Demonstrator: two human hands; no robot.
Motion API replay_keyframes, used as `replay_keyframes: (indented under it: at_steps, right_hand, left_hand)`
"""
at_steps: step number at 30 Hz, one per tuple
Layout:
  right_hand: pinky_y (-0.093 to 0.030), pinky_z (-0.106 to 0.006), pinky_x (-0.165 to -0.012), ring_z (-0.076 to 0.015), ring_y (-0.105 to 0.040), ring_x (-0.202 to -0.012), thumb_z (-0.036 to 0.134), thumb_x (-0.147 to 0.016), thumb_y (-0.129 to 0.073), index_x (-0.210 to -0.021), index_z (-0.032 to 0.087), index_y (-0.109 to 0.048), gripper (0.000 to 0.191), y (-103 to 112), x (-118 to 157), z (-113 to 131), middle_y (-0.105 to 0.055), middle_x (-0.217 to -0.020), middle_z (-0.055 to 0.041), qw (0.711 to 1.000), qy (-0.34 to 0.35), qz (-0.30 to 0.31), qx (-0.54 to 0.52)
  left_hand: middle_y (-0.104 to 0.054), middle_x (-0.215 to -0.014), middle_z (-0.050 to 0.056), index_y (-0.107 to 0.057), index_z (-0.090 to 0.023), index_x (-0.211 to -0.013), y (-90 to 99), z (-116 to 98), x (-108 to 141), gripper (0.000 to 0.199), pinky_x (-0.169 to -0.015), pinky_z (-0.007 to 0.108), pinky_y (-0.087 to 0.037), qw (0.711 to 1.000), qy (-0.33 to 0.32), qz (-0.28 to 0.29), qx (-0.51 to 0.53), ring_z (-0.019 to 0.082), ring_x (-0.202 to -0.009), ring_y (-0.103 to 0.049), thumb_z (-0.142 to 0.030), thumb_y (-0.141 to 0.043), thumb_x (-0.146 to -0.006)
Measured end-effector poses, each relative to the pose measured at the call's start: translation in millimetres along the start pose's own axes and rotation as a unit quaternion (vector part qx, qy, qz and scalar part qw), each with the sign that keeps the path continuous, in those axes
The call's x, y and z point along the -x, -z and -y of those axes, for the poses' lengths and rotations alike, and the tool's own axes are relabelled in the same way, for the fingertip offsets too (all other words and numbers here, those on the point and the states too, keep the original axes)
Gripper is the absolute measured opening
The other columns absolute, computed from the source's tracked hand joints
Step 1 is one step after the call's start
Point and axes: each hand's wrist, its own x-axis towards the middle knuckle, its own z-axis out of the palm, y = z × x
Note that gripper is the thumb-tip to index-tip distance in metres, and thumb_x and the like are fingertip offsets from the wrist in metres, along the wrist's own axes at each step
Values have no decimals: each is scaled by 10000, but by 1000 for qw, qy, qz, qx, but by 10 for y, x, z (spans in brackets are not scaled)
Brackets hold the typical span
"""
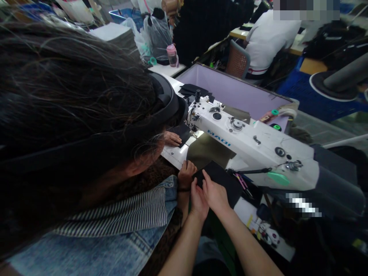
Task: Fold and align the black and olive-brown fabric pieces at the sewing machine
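Note:
A piece of black fabric (227, 184) spans the area in front of my hands, beside the base of the sewing machine (244, 142). My left hand (199, 200) grips its near left edge, thumb and fingers closed on it. Close against it, my right hand (216, 194) also holds the fabric, with one finger stretched along its surface. A co-worker's hand (186, 173) is just left of mine. The co-worker's other hand (172, 138) lies by another dark piece (183, 134) near the needle. An olive-brown piece (211, 150) lies under the machine arm.
The co-worker in a denim jacket (120, 245) fills the left side, head close to the machine. Behind the machine stands a lilac-lined bin (230, 86). Pens (243, 184) and small figures (268, 234) lie at right. A person in white (273, 42) sits farther back.

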Motion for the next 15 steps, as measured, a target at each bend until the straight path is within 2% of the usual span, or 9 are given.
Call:
replay_keyframes:
  at_steps: [3, 15]
  right_hand:
    - [-512, -256, -661, -194, -742, -790, 278, -1043, -317, -1536, 206, -342, 499, -19, 29, 6, -773, -971, -82, 1000, 0, -4, 3]
    - [-511, -259, -651, -192, -737, -770, 270, -1039, -316, -1530, 196, -354, 499, -83, 135, -5, -773, -980, -88, 999, 1, -30, -17]
  left_hand:
    - [-737, -1130, 115, -657, -104, -1205, 4, -6, 34, 339, -924, 267, -541, 1000, 8, 4, -3, 185, -994, -720, -320, -516, -985]
    - [-748, -1126, 106, -672, -127, -1212, 2, -22, 121, 353, -1004, 274, -509, 1000, 7, 4, -12, 198, -1072, -704, -350, -510, -992]
